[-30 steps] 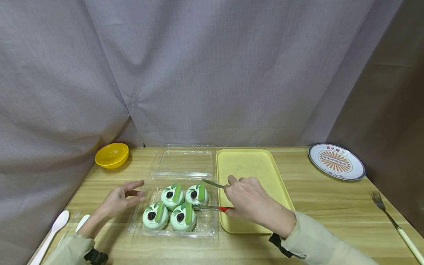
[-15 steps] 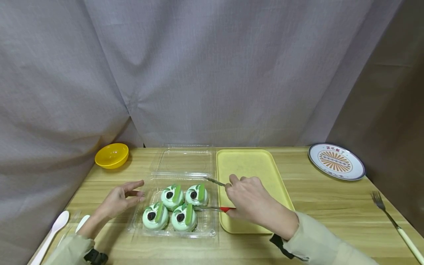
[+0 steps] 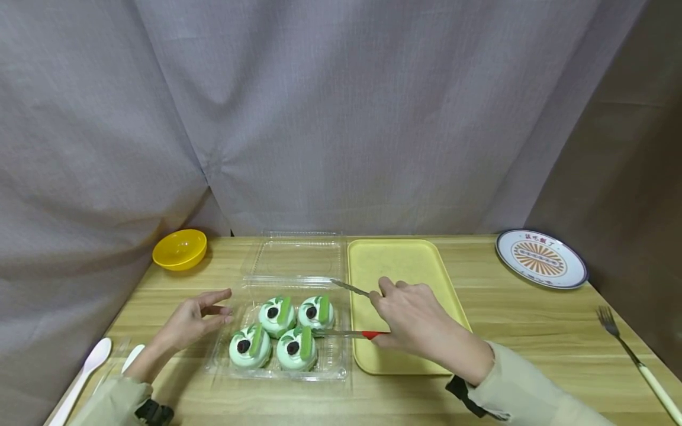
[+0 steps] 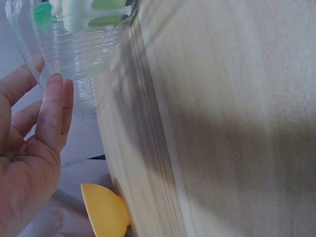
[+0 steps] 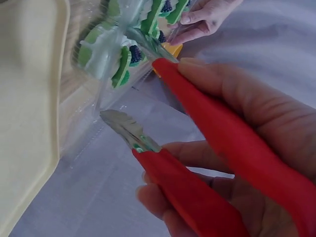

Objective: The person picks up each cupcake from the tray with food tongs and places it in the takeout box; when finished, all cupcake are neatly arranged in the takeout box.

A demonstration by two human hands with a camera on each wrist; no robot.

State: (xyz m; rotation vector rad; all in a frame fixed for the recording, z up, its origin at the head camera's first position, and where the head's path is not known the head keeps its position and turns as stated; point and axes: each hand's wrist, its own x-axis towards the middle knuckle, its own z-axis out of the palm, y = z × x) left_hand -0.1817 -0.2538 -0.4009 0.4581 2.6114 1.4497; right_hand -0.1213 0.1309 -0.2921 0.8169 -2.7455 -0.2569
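My right hand (image 3: 412, 319) grips red-handled metal tongs (image 5: 210, 118), their two arms spread apart. One tong tip reaches in between the two right-hand cakes; the other hangs over the back right of the clear plastic container (image 3: 337, 362). Inside it sit several round pale green cakes, each topped with a dark berry and a green slice, such as the front right cake (image 3: 284, 360) and the back right cake (image 3: 326, 318). At the container's left side is my left hand (image 3: 189, 322), fingers loosely bent and holding nothing, its fingertips close to the clear wall in the left wrist view.
The container's clear lid (image 3: 298, 260) lies folded back behind it. A yellow tray (image 3: 394, 260) stands just right of it. Around them are a yellow bowl (image 3: 180, 251), a patterned plate (image 3: 511, 248), a fork (image 3: 636, 361) and a white spoon (image 3: 85, 376).
My right hand has drawn the tongs a little to the right and back. The front right cake has shifted slightly rightward. The left hand has stayed in place.
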